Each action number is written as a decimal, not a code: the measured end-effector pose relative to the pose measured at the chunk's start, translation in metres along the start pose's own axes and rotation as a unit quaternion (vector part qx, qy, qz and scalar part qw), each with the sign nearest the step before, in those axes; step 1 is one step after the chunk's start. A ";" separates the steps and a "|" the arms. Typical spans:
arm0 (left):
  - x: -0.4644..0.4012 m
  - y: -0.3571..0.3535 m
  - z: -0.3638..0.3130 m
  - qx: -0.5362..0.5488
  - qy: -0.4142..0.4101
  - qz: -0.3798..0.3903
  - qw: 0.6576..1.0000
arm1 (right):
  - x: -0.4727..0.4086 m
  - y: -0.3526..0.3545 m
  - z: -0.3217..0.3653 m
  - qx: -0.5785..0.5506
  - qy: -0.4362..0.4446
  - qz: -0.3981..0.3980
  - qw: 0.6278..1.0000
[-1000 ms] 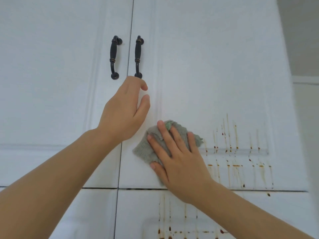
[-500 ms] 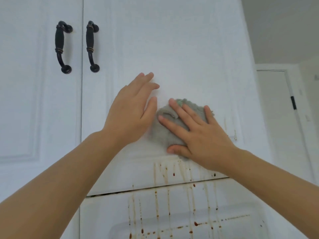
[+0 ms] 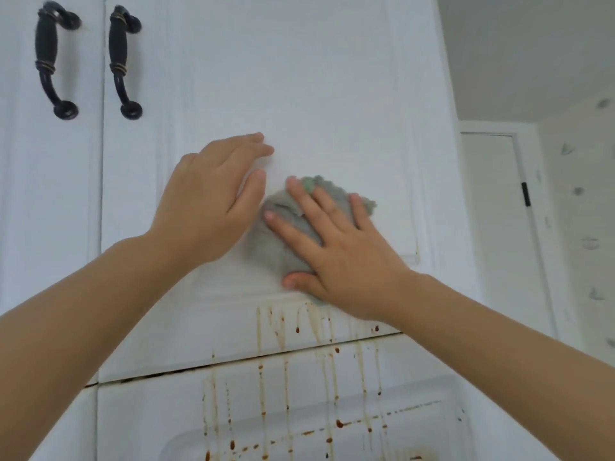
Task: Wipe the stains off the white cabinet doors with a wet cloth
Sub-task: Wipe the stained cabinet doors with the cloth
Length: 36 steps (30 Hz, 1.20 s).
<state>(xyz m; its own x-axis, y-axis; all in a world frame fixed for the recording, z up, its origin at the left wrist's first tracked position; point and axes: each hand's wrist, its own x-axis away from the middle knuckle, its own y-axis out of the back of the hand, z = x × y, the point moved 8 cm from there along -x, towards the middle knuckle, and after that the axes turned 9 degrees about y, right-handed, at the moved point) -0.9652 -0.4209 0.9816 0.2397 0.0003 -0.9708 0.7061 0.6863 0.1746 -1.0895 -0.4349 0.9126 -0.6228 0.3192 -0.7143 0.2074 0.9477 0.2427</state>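
- Head view: the right hand [image 3: 336, 247] lies flat with fingers spread over a grey cloth [image 3: 283, 241], pressing it against the upper cabinet door [image 3: 299, 78] near the panel's lower edge, at about the centre of the frame.
- The left hand [image 3: 209, 197] rests just beside the cloth at its 9 o'clock, fingers straight and close together, laid flat on the same door and holding nothing.
- Brown drip stains [image 3: 283, 331] streak the door's bottom rail at 6 o'clock from the cloth, and run on across the lower door [image 3: 299, 427].
- Two black handles [image 3: 124, 61] sit at 11 o'clock, well apart from the hands.
- By my reckoning, the wiping is under way but far from done: the panel above looks clean, the streaks below do not.
- The next move calls for dragging the cloth down toward 6 o'clock, with firm pressure over the drips.
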 end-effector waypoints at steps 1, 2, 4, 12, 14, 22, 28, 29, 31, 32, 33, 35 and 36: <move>-0.002 0.001 -0.001 -0.001 0.000 -0.005 1.000 | -0.008 0.001 0.009 -0.005 0.011 -0.005 1.000; -0.006 0.000 -0.005 -0.002 0.000 -0.014 1.000 | -0.010 0.001 0.012 -0.010 0.019 -0.005 1.000; -0.008 0.000 -0.010 -0.003 -0.004 -0.028 1.000 | -0.008 0.000 0.009 -0.019 0.029 -0.004 0.999; -0.008 -0.023 -0.032 0.019 -0.013 -0.022 0.999 | 0.070 -0.015 -0.074 -0.043 -0.056 0.049 0.996; -0.007 -0.030 -0.037 0.016 -0.020 -0.009 1.000 | 0.089 -0.016 -0.096 -0.054 -0.109 0.073 0.990; -0.013 -0.054 -0.052 -0.002 -0.045 0.002 0.999 | 0.069 -0.003 -0.138 -0.123 -0.283 0.065 0.949; -0.010 -0.059 -0.050 -0.016 -0.044 0.001 0.999 | 0.135 -0.031 -0.078 -0.105 -0.255 0.095 0.957; -0.010 -0.059 -0.051 -0.013 -0.040 0.004 0.999 | 0.143 -0.033 -0.072 -0.100 -0.250 0.093 0.958; -0.008 -0.057 -0.054 -0.002 -0.039 0.015 0.999 | 0.157 -0.035 -0.059 -0.070 -0.241 0.088 0.964; -0.006 -0.055 -0.054 0.000 -0.046 0.023 0.999 | 0.163 -0.036 -0.053 -0.059 -0.238 0.088 0.965; -0.003 -0.051 -0.053 0.000 -0.053 0.027 0.998 | 0.165 -0.036 -0.047 -0.052 -0.235 0.089 0.966; 0.001 -0.043 -0.047 -0.007 -0.062 0.032 0.998 | 0.162 -0.034 -0.035 -0.044 -0.230 0.082 0.969; 0.003 -0.036 -0.041 -0.012 -0.062 0.030 0.998 | 0.154 -0.032 -0.027 -0.041 -0.221 0.069 0.972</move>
<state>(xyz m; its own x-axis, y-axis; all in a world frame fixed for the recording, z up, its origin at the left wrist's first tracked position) -1.0173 -0.4158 0.9661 0.3636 -0.0470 -0.9304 0.6718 0.7051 0.2269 -1.2122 -0.4161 0.8131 -0.2050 0.4314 -0.8785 0.1941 0.8977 0.3956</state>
